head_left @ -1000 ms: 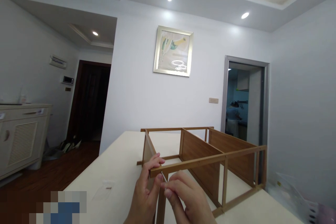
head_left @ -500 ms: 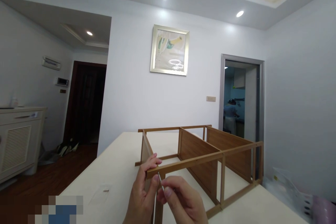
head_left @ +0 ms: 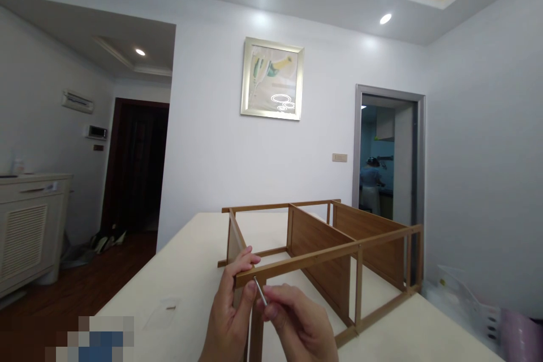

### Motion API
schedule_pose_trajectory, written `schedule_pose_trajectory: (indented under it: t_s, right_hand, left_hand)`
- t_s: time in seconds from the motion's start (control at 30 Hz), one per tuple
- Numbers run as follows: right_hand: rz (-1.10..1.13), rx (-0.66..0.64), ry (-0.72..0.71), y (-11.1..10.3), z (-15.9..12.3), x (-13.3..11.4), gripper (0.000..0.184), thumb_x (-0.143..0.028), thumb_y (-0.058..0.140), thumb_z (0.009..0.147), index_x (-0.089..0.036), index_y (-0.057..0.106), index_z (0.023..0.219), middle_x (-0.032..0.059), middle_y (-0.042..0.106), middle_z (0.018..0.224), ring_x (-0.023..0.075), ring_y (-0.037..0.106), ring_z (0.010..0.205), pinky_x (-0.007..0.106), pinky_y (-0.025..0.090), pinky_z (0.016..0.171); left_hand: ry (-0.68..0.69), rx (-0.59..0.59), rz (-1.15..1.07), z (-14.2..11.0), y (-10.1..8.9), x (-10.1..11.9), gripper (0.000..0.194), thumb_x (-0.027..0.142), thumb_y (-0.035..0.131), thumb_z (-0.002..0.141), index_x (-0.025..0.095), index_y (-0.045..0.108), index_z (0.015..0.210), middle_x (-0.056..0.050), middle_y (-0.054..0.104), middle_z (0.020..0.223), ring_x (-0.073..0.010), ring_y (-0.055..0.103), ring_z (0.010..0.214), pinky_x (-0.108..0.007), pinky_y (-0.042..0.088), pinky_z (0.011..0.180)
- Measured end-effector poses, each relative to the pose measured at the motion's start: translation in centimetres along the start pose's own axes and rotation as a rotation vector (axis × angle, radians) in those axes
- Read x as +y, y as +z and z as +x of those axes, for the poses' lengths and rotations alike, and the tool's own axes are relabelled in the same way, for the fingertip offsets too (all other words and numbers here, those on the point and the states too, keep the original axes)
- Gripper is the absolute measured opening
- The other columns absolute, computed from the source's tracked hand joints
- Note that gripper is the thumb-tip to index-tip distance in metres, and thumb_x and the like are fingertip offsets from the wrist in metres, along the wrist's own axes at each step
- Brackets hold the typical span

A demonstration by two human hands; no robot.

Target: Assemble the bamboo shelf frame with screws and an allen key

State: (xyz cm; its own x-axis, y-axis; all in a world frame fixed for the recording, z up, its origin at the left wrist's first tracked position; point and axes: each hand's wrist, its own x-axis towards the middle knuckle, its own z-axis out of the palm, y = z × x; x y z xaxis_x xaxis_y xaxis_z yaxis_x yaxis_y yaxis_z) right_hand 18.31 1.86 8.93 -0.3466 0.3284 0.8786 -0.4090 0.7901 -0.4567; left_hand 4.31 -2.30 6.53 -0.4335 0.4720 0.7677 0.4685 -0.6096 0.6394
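Observation:
A brown wooden shelf frame point(head_left: 311, 255) lies on its side on a cream table point(head_left: 169, 271). My left hand point(head_left: 231, 305) is wrapped round its near left corner, fingers over the top bar and thumb against the front. In my right hand point(head_left: 299, 322), thumb and fingers pinch a thin metal hex key point(head_left: 261, 292); its bend, if any, is hidden in the hand. The tip of the key meets the front of the bar near its end, just above my left thumb. The key slants down to the right.
On the table at left lies a small clear plastic bag point(head_left: 163, 314) with a little piece on it. Plastic wrapping point(head_left: 458, 300) and a pink roll point(head_left: 520, 334) are at right. A person point(head_left: 371, 184) stands beyond the doorway. A white cabinet point(head_left: 31, 226) is at far left.
My right hand has shifted its hold on the hex key, and more of the shaft shows. My left hand stays on the frame corner. The view has swung slightly right.

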Motion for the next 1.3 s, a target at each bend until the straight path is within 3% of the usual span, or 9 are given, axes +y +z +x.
schedule_pose_trajectory:
  t_s: [0.2, 0.43, 0.7, 0.9, 1.03, 1.2, 1.3]
  right_hand:
    - [-0.057, -0.057, -0.009, -0.7, 0.8, -0.8, 0.014, -0.024, 0.058, 0.095, -0.022, 0.07, 0.103, 0.0051, 0.072, 0.084, 0.0146, 0.068, 0.074, 0.022, 0.055, 0.068]
    - [-0.233, -0.074, -0.209, -0.9, 0.8, -0.3, 0.022, -0.011, 0.057, 0.093, -0.022, 0.063, 0.112, 0.0045, 0.071, 0.088, 0.0146, 0.068, 0.078, 0.023, 0.055, 0.07]
    - [-0.419, 0.165, -0.452, 0.4, 0.6, 0.7, 0.014, -0.015, 0.053, 0.096, -0.018, 0.06, 0.108, 0.0049, 0.066, 0.076, 0.0149, 0.061, 0.064, 0.025, 0.052, 0.058]
    - [-0.728, 0.289, -0.631, 0.6, 0.7, 1.5, 0.009, -0.014, 0.053, 0.096, -0.014, 0.06, 0.102, 0.0033, 0.061, 0.064, 0.0141, 0.053, 0.053, 0.027, 0.045, 0.05]
    - [-0.881, 0.344, -0.635, 0.7, 0.4, 1.1, 0.01, -0.02, 0.051, 0.098, -0.016, 0.059, 0.093, 0.0005, 0.056, 0.06, 0.0144, 0.055, 0.051, 0.027, 0.043, 0.051]
    - [-0.967, 0.222, -0.546, 0.9, 0.0, 0.3, 0.019, -0.018, 0.053, 0.097, -0.02, 0.052, 0.078, -0.0041, 0.047, 0.057, 0.0106, 0.049, 0.046, 0.024, 0.034, 0.045]
    - [-0.96, 0.24, -0.473, 1.5, -0.4, 0.3, 0.027, -0.019, 0.05, 0.098, -0.021, 0.048, 0.071, -0.0053, 0.044, 0.053, 0.0095, 0.045, 0.042, 0.024, 0.03, 0.043]
  left_hand:
    - [-0.007, -0.001, -0.022, 0.0, -0.1, 0.0, 0.02, 0.036, 0.053, 0.095, 0.027, 0.056, 0.112, -0.006, 0.063, 0.129, -0.024, 0.043, 0.14, -0.049, 0.031, 0.117]
    - [-0.025, -0.017, -0.072, -0.1, -0.2, -0.3, 0.021, 0.036, 0.052, 0.095, 0.026, 0.057, 0.113, -0.007, 0.061, 0.132, -0.0253, 0.04, 0.142, -0.05, 0.028, 0.119]
    - [-0.025, -0.015, -0.117, -0.1, -0.8, -0.1, 0.029, 0.041, 0.051, 0.094, 0.024, 0.062, 0.115, -0.009, 0.062, 0.133, -0.029, 0.041, 0.141, -0.052, 0.028, 0.119]
    - [-0.011, -0.017, -0.103, 0.0, -0.6, -0.1, 0.027, 0.039, 0.047, 0.096, 0.025, 0.061, 0.116, -0.009, 0.063, 0.131, -0.0267, 0.041, 0.141, -0.051, 0.028, 0.12]
    - [0.002, -0.028, -0.091, 0.1, -0.5, -0.3, 0.025, 0.036, 0.052, 0.094, 0.025, 0.059, 0.115, -0.009, 0.064, 0.129, -0.0269, 0.042, 0.141, -0.05, 0.03, 0.119]
    - [0.0, -0.016, -0.046, 0.1, -0.3, -0.5, 0.022, 0.034, 0.054, 0.094, 0.026, 0.057, 0.113, -0.008, 0.064, 0.128, -0.0255, 0.043, 0.14, -0.05, 0.03, 0.119]
    - [-0.008, -0.009, -0.035, 0.1, -0.2, -0.5, 0.02, 0.035, 0.053, 0.094, 0.026, 0.056, 0.112, -0.008, 0.064, 0.128, -0.0249, 0.043, 0.14, -0.052, 0.029, 0.119]
